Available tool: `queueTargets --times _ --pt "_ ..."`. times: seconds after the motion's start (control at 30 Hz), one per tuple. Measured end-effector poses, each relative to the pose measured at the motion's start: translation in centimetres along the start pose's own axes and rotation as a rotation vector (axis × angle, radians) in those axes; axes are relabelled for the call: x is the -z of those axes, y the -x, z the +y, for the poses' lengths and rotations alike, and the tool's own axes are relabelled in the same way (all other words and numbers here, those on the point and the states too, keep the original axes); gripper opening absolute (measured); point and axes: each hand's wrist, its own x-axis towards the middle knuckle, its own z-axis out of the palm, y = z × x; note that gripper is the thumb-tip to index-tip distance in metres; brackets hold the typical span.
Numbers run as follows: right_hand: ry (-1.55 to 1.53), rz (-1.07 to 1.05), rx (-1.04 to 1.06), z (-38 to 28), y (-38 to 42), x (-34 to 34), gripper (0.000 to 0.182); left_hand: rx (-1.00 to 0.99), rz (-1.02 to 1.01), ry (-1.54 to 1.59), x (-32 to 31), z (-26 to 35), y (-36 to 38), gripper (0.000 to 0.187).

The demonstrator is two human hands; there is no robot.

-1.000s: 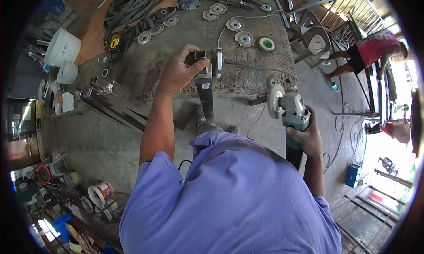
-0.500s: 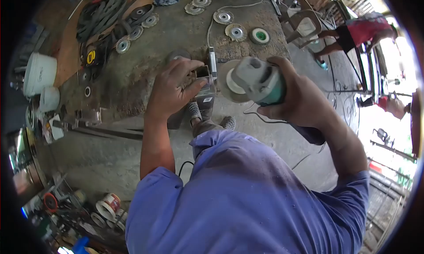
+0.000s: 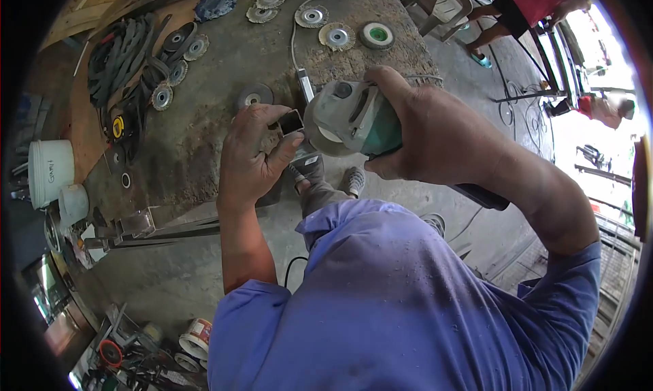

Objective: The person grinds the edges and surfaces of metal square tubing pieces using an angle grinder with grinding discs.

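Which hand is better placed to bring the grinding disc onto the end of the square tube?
The right hand: it holds the angle grinder right beside the tube, while the left hand grips the tube itself.

you're seeing through a fisheye lens: a black ring frames the view and straight lines bow towards the edges. daylight pours in from the far right, blown out to white there. the counter [image 3: 204,132] is evenly lit with soft shadows, and the near left corner falls dim. focus stays fairly sharp centrally.
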Motion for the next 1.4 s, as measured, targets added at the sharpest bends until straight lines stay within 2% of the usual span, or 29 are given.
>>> queueTargets --times 0.1,0.37,0.8,1.17,1.4 --pt "0.017 -0.024 -0.049 -0.7 -0.3 0.3 0.078 0.029 -0.013 0.002 0.2 0.2 0.0 0.041" --pt "0.118 0.038 0.027 -1.7 -1.6 0.7 0.074 0.078 -0.013 0.033 0.3 0.0 0.3 0.045" --pt "0.134 0.045 0.013 -2.1 -1.6 0.5 0.076 -0.101 -0.213 0.199 2.3 -2.8 -1.9 0.049" --pt "0.142 0.005 -0.024 -2.6 -2.2 1.2 0.080 -0.074 -0.202 0.276 2.4 -3.0 -2.0 0.048" --pt "0.084 -0.085 -0.055 -1.9 -0.6 1.4 0.080 -0.099 -0.180 0.174 2.6 -2.0 -2.0 0.046"
